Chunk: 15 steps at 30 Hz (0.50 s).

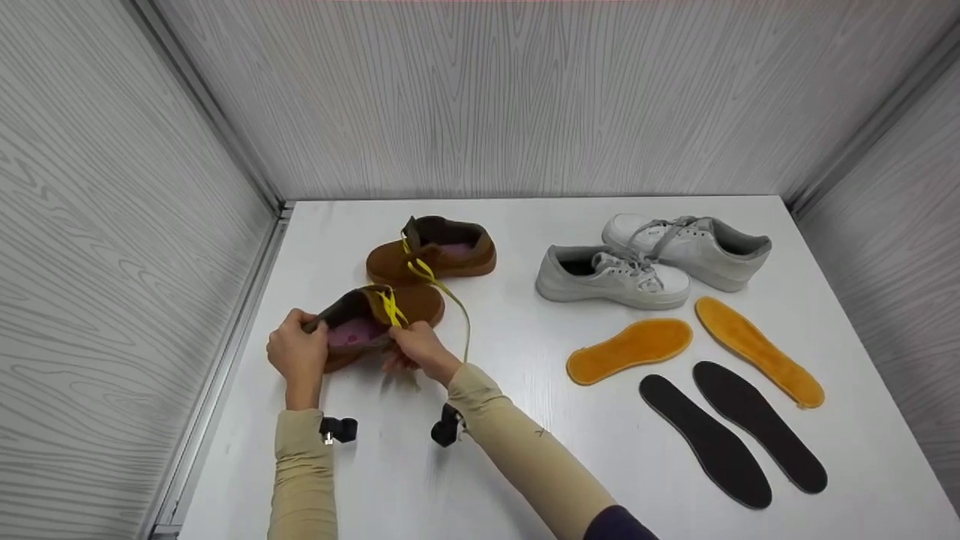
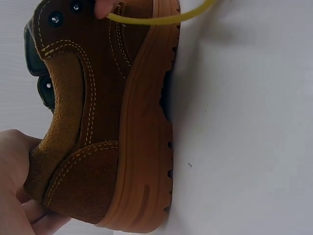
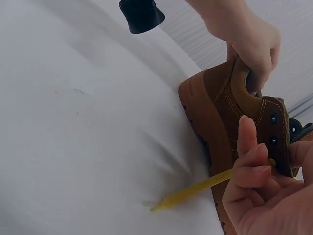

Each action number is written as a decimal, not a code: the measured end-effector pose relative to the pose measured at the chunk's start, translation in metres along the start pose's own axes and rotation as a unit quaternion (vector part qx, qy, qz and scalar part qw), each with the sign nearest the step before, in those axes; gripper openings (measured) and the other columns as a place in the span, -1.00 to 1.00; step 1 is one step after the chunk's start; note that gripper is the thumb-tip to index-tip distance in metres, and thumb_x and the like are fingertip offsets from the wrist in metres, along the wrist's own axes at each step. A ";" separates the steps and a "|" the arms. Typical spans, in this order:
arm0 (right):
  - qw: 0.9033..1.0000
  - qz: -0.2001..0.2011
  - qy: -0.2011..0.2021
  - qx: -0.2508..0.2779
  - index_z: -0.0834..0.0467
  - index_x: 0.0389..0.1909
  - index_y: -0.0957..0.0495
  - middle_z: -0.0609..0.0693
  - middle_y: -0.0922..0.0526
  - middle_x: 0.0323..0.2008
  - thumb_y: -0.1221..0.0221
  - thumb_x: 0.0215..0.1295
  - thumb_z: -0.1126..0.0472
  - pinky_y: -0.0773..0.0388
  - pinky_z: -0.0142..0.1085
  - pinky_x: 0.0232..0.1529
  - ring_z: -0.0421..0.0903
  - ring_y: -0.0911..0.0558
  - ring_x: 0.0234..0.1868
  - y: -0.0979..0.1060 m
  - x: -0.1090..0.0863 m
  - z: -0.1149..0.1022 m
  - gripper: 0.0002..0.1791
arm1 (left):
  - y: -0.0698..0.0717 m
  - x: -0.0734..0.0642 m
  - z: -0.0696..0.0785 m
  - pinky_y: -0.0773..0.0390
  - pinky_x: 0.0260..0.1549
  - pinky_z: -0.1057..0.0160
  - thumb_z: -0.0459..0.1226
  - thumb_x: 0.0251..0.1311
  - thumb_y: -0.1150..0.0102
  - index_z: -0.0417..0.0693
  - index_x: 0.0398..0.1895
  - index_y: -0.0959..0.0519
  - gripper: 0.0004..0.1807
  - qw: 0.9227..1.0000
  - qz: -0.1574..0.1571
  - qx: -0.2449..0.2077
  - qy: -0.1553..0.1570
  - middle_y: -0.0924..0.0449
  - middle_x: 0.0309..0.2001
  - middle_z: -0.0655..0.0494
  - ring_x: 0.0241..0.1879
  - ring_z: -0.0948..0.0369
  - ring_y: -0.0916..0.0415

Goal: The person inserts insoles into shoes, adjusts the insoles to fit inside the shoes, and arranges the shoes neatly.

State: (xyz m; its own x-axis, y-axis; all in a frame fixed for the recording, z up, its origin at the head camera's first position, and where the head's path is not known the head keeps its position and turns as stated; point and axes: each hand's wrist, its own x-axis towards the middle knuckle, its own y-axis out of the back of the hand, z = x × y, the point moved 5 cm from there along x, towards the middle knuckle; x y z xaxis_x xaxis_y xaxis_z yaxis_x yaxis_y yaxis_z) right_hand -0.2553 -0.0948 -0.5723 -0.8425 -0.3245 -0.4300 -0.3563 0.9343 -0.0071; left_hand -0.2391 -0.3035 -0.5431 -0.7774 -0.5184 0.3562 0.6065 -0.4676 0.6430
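A brown suede shoe (image 1: 421, 304) with a pink insole (image 1: 354, 331) stands at the left of the table, its toe pointing right. My left hand (image 1: 298, 349) grips the heel collar, fingers outside the heel in the left wrist view. At the eyelets on the near side, my right hand (image 1: 421, 346) pinches the yellow shoelace (image 3: 195, 190); its tip sticks out past the fingers. Yellow lace also crosses the tongue. Empty eyelets (image 2: 55, 19) show above the fingertip in the left wrist view.
Right behind stands the matching brown shoe (image 1: 386, 261), with a long loose yellow lace (image 1: 463, 307) trailing toward my right wrist. Farther right are two white sneakers (image 1: 570, 283), two orange insoles (image 1: 630, 349) and two black insoles (image 1: 709, 442). Grey panels (image 1: 480, 105) enclose the table.
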 end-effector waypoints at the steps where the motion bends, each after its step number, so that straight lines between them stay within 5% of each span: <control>1: 1.000 -0.004 -0.001 0.018 0.28 -0.53 -0.60 0.07 -0.65 -0.67 0.01 0.41 0.21 -0.34 -0.32 -0.62 -0.18 -0.51 -0.70 -0.001 0.000 0.000 -0.63 | 0.000 0.000 0.000 -0.45 -0.26 -0.20 -0.39 0.05 -0.31 -0.26 -0.42 -0.65 -0.93 1.000 0.002 0.003 0.000 -0.70 -0.38 -0.24 -0.32 -0.27 -0.61; 8: 0.996 0.009 0.000 0.094 0.19 -0.49 -0.51 0.03 -0.56 -0.66 0.05 0.40 0.31 -0.52 -0.34 -0.52 -0.20 -0.51 -0.68 -0.005 0.001 0.001 -0.74 | 0.005 -0.008 0.005 -0.48 -0.33 -0.18 -0.42 0.05 -0.29 -0.27 -0.48 -0.66 -0.95 0.999 0.034 0.001 -0.019 -0.70 -0.43 -0.21 -0.38 -0.25 -0.62; 15: 0.997 0.002 0.023 0.068 0.22 -0.46 -0.56 0.02 -0.59 -0.61 0.05 0.43 0.30 -0.60 -0.24 -0.39 -0.18 -0.55 -0.63 0.003 -0.009 -0.006 -0.72 | 0.022 -0.017 0.019 -0.48 -0.42 -0.17 -0.45 0.02 -0.30 -0.32 -0.54 -0.67 -0.93 0.997 0.052 0.007 -0.062 -0.68 -0.51 -0.21 -0.49 -0.24 -0.61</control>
State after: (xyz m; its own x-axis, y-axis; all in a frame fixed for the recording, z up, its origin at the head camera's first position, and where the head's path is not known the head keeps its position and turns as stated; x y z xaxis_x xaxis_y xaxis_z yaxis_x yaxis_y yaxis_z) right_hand -0.2512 -0.0902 -0.5626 -0.8621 -0.3251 -0.3886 -0.2985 0.9457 -0.1288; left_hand -0.2159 -0.2914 -0.5216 -0.7255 -0.4706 0.5021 0.6832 -0.4049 0.6077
